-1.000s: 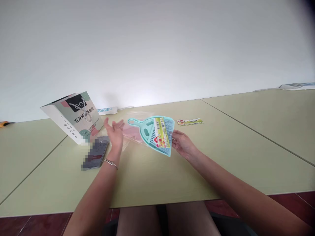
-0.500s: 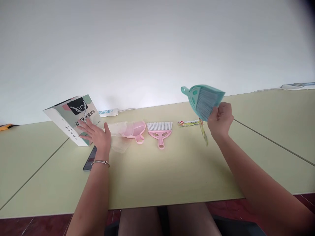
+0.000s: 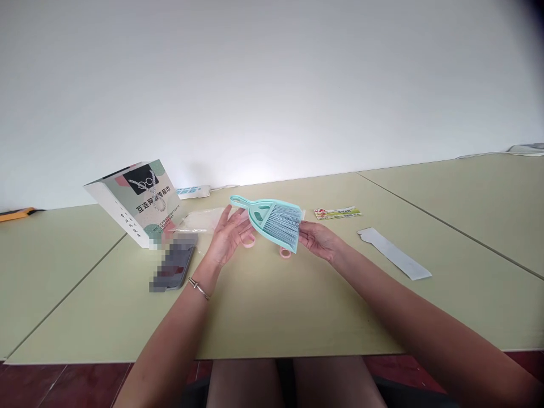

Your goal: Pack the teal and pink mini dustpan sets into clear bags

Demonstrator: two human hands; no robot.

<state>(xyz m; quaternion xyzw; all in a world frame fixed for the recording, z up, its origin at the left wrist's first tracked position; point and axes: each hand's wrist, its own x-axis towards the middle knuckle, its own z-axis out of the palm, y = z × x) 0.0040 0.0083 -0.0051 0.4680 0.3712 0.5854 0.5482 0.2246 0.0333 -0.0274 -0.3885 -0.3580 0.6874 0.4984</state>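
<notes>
Teal dustpan (image 3: 279,242) is up off the bench (image 3: 297,317), matching brush (image 3: 284,224) nested in it, handle toward the bench's back left, lip toward the right.

Change: printed label that lay over the bristles 1 s ago is off. White strip (image 3: 395,255) now on the bench right of the hands, looks like that label, face down. Means the bristle face is uncovered. Pan also back to mid-bench from further right.

Right hand (image 3: 321,241): grip closed on the pan's lip side, thumb and fingers pinching the edge. Left hand (image 3: 227,238): fingers reach up to the handle-side edge; can't tell if that grip is bearing or just touching.

Pink loop (image 3: 250,245) and pink handle end (image 3: 285,256) poke out below the pan, rest hidden, so setting down straight would likely hit them.

Room: most bench top shows between the pan and the front edge, plus the stretch from the white strip to the right edge. Left is tight: phone (image 3: 181,260), paper bag (image 3: 140,209), clear wrapper (image 3: 198,221). Printed card (image 3: 338,213) sits toward the back edge, wall behind.
</notes>
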